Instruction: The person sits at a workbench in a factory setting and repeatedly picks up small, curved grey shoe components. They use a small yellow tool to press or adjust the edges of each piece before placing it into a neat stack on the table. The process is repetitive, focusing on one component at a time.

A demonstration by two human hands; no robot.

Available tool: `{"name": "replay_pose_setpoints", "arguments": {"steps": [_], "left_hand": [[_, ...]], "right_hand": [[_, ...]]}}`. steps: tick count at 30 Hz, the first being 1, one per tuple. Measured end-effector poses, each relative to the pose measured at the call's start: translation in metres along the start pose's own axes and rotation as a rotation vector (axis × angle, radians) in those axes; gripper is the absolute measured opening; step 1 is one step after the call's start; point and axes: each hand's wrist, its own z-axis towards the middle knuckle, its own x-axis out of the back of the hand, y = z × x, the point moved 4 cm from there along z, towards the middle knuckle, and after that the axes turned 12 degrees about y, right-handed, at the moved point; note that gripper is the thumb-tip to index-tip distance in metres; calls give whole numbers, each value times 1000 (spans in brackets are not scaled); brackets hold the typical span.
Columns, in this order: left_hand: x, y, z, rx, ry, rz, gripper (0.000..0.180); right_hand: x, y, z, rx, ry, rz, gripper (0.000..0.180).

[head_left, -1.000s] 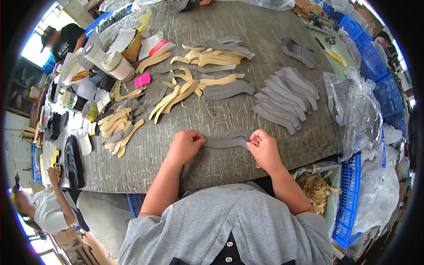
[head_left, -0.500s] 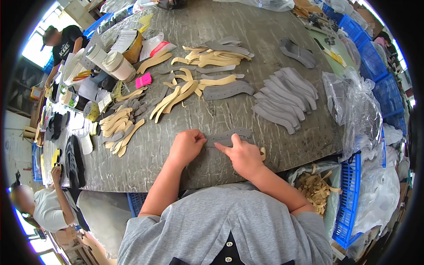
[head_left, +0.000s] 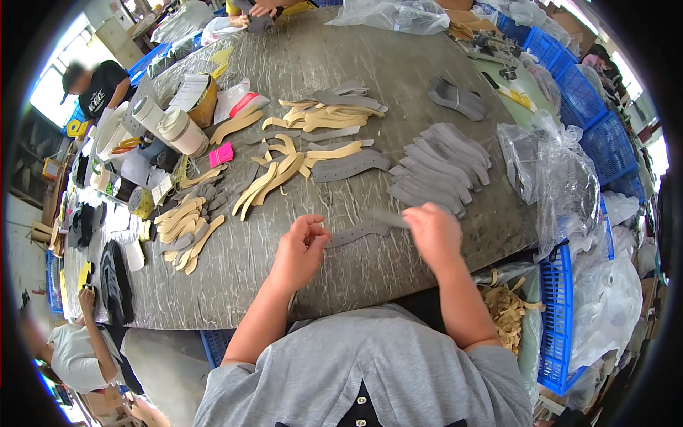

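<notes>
A curved grey strip with a row of small holes lies on the table in front of me. My left hand is at its left end, thumb and fingertips closed around the tip. To the right, my right hand pinches a second thin grey strip, smeared by motion, which is raised over the right end of the first. Beyond my hands rest a wide grey holed piece and a fanned stack of grey curved pieces.
Cream and grey strips lie in heaps at left and behind. Cups and a pink pad stand far left. Clear plastic bags and a blue crate with cream scraps are at right. Another person's hands show at the far edge.
My right hand has moved right and lifted, now with a grey strip in its fingers. The left hand stays at the strip's left end. Another person's hands have come into view at the far edge.
</notes>
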Motion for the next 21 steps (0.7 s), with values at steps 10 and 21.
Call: {"name": "replay_pose_setpoints", "arguments": {"steps": [10,21], "left_hand": [[-26,53,-15,-722,-75,284,92],[-30,50,-18,-696,-133,167,102]], "right_hand": [[-21,-101,-20,-38,-315,827,18],[-29,-98,-26,-187,-372,987,19]]}}
